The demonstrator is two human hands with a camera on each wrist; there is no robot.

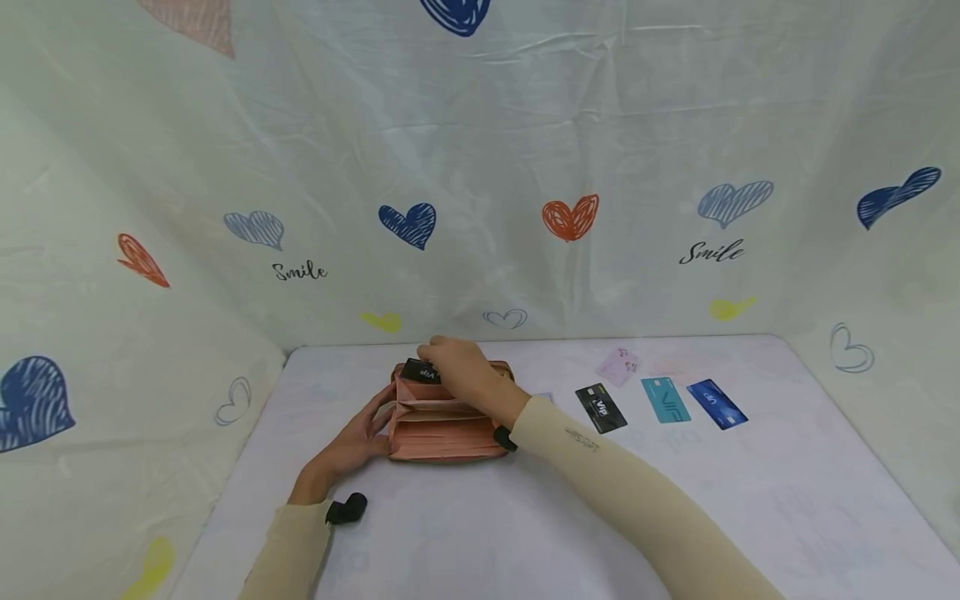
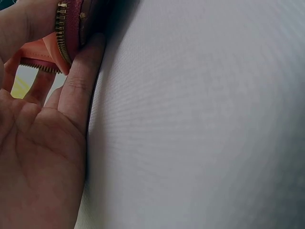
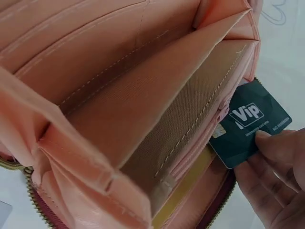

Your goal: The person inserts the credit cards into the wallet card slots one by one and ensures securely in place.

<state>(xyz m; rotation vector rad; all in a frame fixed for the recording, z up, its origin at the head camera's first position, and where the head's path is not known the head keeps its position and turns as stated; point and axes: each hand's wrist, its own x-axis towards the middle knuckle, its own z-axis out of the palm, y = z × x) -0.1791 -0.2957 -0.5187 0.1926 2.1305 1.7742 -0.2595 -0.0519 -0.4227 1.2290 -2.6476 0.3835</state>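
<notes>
A pink-lined zip wallet point(image 1: 450, 448) lies opened out on the white table, its pleated compartments spread toward the person. My left hand point(image 1: 354, 440) grips its left side; in the left wrist view, the thumb and fingers point(image 2: 78, 88) lie around the zip-toothed edge. At the wallet's far side, my right hand point(image 1: 461, 367) pinches a dark Vip card point(image 3: 250, 121) between thumb and fingers. One end of that card overlaps the rear compartment, just behind the zipped middle pocket point(image 3: 200, 129). A gold strip point(image 3: 183, 188) shows inside that rear compartment.
Right of the wallet lie a black Vip card point(image 1: 601, 407), a teal VIP card point(image 1: 666, 400), a blue card point(image 1: 717, 404) and a pale pink card point(image 1: 618, 366). Another pale card point(image 1: 546, 397) peeks out by the right forearm. A heart-printed sheet point(image 1: 487, 275) hangs behind the table.
</notes>
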